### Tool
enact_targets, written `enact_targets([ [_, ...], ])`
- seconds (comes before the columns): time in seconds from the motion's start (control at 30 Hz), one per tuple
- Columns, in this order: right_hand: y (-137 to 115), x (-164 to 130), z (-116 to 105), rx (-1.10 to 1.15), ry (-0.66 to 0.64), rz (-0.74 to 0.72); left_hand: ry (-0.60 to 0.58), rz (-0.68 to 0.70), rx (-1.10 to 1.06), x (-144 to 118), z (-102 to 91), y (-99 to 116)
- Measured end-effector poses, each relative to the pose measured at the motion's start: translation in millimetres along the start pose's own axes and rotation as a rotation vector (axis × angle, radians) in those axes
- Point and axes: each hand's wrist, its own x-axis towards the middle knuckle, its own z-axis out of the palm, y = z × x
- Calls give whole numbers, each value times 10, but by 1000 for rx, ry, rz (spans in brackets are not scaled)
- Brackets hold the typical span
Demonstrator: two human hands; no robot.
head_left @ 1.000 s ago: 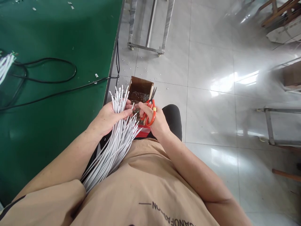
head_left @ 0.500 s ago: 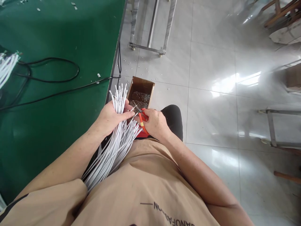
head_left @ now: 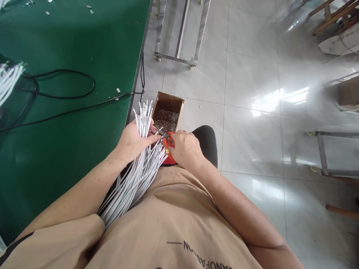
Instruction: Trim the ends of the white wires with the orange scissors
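Note:
My left hand (head_left: 133, 141) grips a thick bundle of white cables (head_left: 131, 179) that runs from my lap up past my fingers, the cut ends fanning out above the hand. My right hand (head_left: 185, 149) is closed on orange-handled scissors (head_left: 167, 144). Their dark blades point left and touch a cable end held by my left thumb and fingers. Directly beyond both hands, a small open cardboard box (head_left: 168, 101) stands on the floor, holding many tiny metal bits.
A green table (head_left: 64, 97) fills the left, with a black cord (head_left: 64, 93) looped across it and more white cables (head_left: 8, 80) at its left edge. The grey tiled floor (head_left: 252, 112) lies right, with a wheeled metal frame (head_left: 179, 56) beyond the box and other frames at far right.
My right hand has turned the scissors from pointing up and away to pointing left, bringing the blades onto a cable end at my left hand. The left hand has stayed in place.

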Motion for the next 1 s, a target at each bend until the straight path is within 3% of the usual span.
enact_targets([
  [0.6,94,19,137,-42,53,-32,50,10,39,7,-1,-36],
  [0.8,105,32,173,-45,119,-58,28,-8,-76,-6,14,-37],
  [1.0,154,52,175,82,101,-55,17,12,-118,-16,28,-54],
])
